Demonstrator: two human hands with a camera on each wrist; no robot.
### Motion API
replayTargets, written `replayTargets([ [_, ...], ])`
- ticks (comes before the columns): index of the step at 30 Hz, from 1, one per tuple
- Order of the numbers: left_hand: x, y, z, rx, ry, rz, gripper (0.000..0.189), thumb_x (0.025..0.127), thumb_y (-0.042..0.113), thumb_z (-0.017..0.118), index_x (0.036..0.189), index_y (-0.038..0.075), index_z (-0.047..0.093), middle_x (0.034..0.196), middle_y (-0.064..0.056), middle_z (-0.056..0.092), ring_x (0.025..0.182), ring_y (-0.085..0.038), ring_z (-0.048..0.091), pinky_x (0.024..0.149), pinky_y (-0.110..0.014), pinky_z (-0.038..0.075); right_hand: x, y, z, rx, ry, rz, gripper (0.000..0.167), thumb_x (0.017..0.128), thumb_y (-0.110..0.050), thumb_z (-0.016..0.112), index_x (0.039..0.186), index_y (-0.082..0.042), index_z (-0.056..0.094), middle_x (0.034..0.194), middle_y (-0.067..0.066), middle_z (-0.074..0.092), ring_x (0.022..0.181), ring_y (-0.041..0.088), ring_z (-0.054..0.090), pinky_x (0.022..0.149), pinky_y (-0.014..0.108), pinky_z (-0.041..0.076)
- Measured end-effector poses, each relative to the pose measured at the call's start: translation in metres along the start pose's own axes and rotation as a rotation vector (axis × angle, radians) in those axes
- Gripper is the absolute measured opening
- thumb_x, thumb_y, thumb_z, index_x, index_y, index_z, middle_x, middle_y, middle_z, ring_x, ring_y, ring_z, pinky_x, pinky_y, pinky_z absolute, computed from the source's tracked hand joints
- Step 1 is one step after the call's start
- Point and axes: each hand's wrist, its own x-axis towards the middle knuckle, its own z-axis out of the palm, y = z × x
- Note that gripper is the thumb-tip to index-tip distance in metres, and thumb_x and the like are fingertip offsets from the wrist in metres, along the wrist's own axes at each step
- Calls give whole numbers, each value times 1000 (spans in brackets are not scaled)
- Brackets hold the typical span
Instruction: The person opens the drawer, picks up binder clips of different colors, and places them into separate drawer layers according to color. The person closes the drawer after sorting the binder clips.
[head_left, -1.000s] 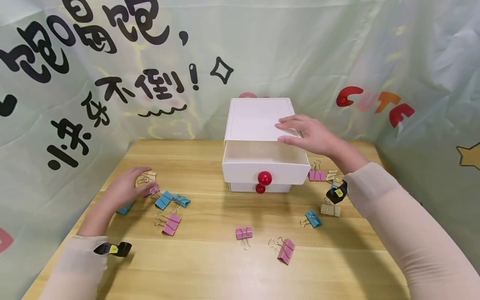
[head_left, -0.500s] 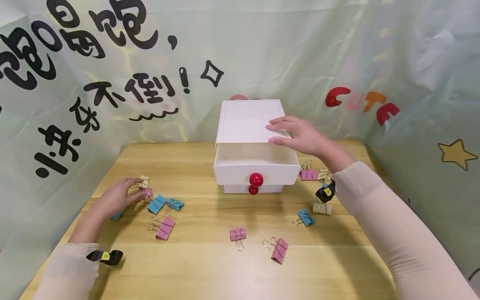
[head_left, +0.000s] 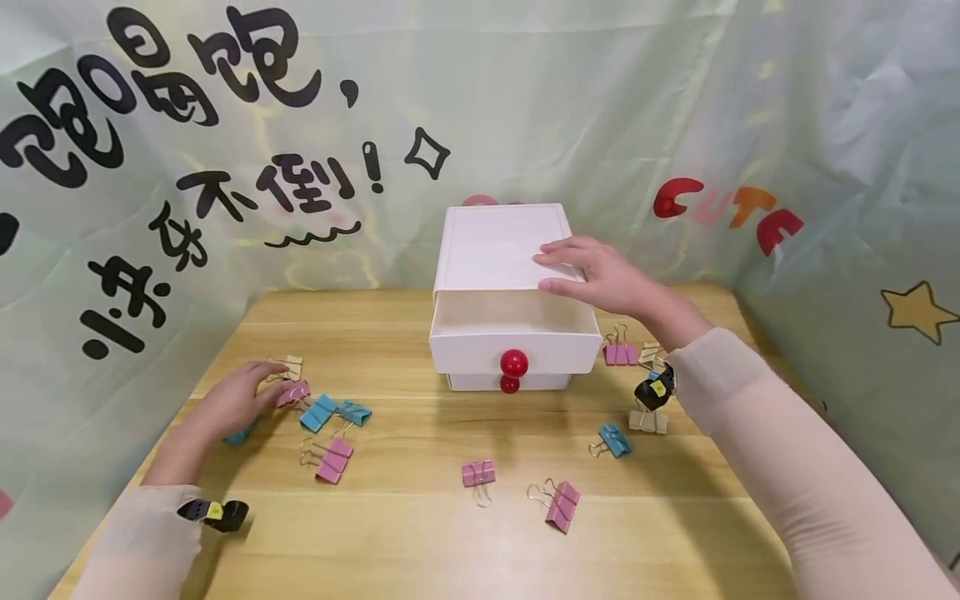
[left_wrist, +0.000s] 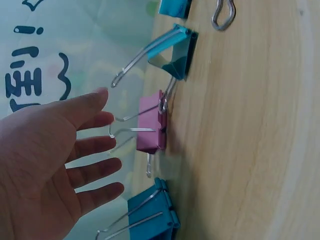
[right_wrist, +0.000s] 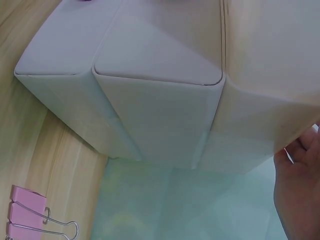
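Note:
My left hand (head_left: 236, 400) hovers at the left of the wooden table, beside a pink binder clip (head_left: 292, 392). In the left wrist view its fingers are stretched out and apart; the fingertips come near the wire handles of that pink clip (left_wrist: 150, 125), and no clip is in the palm. A white two-drawer box (head_left: 502, 246) stands at the back, its upper drawer (head_left: 468, 353) pulled out and the lower one in. My right hand (head_left: 600, 273) rests on the box's top right edge, fingers extended. The right wrist view catches only part of that hand (right_wrist: 302, 182).
Blue clips (head_left: 318, 412), a cream clip (head_left: 293, 367) and another pink clip (head_left: 334, 461) lie around the left hand. Two pink clips (head_left: 478, 473) lie in front of the box. More clips (head_left: 648, 422) are at the right. A printed cloth (head_left: 585, 100) hangs behind the table.
The left hand has drawn back slightly and lower, showing more of the pink clip beside it. The right hand keeps its place on the box. The head view has shifted a little.

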Motion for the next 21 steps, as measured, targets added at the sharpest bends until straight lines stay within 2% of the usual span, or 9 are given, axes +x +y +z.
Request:
replayTargets([
  [7, 4, -8, 4, -32, -38, -15, 56, 101, 38, 54, 138, -5, 49, 133, -33, 51, 117, -52, 50, 95, -65, 38, 0, -1, 1, -10, -3, 13, 56, 92, -46, 65, 138, -15, 58, 147, 6, 46, 137, 30, 35, 110, 57, 27],
  [13, 6, -12, 7, -68, -56, -15, 59, 99, 37, 58, 139, -4, 46, 128, -33, 54, 116, -51, 51, 95, -65, 40, 3, 1, 2, -11, -3, 10, 56, 92, -46, 65, 138, -15, 58, 147, 6, 46, 137, 30, 35, 109, 57, 28],
  [21, 13, -9, 14, -37, -31, -44, 46, 93, 27, 69, 124, -4, 55, 118, -30, 60, 109, -50, 55, 91, -63, 42, 3, 1, 3, -2, -10, 28, 57, 92, -48, 64, 138, -16, 58, 148, 5, 45, 137, 29, 35, 109, 58, 27],
])
